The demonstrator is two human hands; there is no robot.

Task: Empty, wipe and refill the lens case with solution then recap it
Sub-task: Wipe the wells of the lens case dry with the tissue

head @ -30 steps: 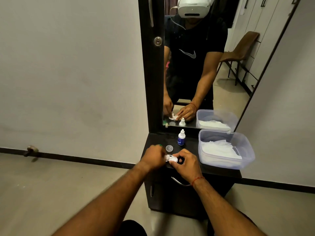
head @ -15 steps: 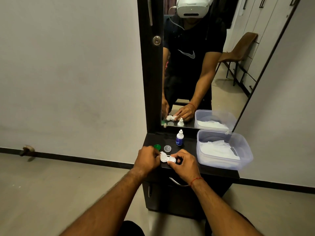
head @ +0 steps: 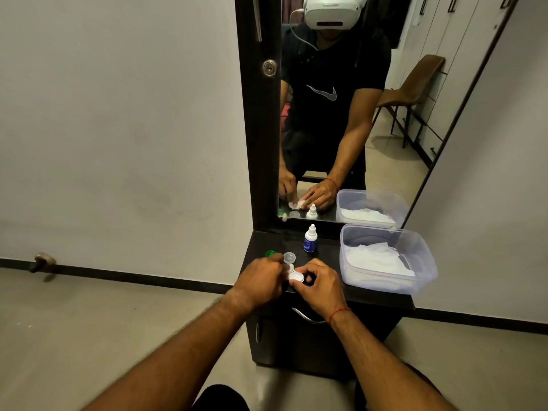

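The left hand [head: 262, 278] had slid over the case [head: 296, 276]; its fingers gripped one end, the right hand [head: 318, 284] the other, a cap [head: 289, 257] just beyond.

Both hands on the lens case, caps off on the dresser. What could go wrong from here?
1. The left hand and right hand hold the lens case near the dresser top's front edge; a slip could drop it to the floor.
2. The clear cap and green cap lie loose by the left knuckles; a nudge may knock them off.
3. The slim solution bottle stands just behind; reaching could tip it.
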